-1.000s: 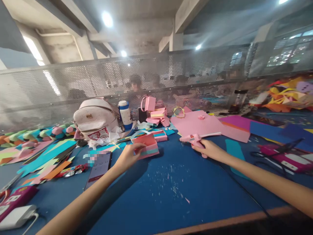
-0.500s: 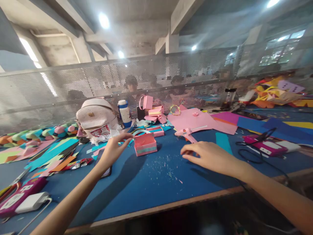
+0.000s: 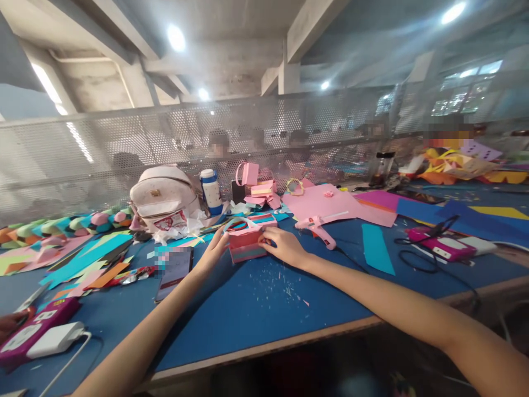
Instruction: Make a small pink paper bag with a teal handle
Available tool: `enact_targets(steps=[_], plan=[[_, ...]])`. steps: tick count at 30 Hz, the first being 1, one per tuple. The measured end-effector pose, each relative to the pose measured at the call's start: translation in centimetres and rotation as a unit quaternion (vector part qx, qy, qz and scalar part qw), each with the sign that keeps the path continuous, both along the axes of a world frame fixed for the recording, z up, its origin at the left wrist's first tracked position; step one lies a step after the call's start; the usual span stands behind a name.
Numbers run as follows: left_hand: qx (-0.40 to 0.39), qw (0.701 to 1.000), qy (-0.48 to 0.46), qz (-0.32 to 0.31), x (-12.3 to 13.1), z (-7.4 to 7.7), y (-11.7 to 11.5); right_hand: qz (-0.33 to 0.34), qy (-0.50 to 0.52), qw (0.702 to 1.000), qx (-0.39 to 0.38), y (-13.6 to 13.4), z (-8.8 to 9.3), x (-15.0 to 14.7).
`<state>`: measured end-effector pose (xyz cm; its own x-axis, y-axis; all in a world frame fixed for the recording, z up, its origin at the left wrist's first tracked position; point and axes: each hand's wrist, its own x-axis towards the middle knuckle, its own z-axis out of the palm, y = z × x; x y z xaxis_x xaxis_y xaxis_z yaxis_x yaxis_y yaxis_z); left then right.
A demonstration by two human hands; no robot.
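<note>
A small pink paper box [image 3: 245, 255] with a light blue band stands on the blue table between my hands. My left hand [image 3: 214, 252] pinches its left top edge, close to a pale blue paper strip [image 3: 233, 221] that arches over the box. On the opposite side, my right hand [image 3: 286, 248] has its fingers curled against the box's right edge. Just behind lies another pink and blue paper piece [image 3: 268, 220], partly hidden. To the right of my right hand rests a pink glue gun [image 3: 316, 226], its cord running under my right forearm.
A phone [image 3: 176, 273] lies beside my left forearm. Left are scissors [image 3: 32, 298] near another person's hand [image 3: 11, 326] and a purple power strip [image 3: 39, 333]. A backpack [image 3: 163, 193], bottle [image 3: 211, 192] and pink sheets [image 3: 318, 201] stand or lie behind; a second power strip [image 3: 438, 243] is right.
My right hand has moved left from near the glue gun onto the paper box. My left hand has come right and down to its edge. Another person's hand has appeared at the left.
</note>
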<state>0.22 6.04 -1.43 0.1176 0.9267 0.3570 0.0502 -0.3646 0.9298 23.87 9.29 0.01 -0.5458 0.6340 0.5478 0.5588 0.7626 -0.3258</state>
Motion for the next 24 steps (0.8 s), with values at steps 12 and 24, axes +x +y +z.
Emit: enact_targets(steps=[12, 24], plan=[[-0.040, 0.999, -0.025, 0.017, -0.2, -0.1, 0.0, 0.034, 0.188, 0.981, 0.034, -0.2, -0.5, -0.4], [-0.051, 0.997, 0.006, -0.058, 0.2, 0.0, -0.3, 0.086, 0.072, 0.990, 0.084, -0.6, 0.4, -0.5]])
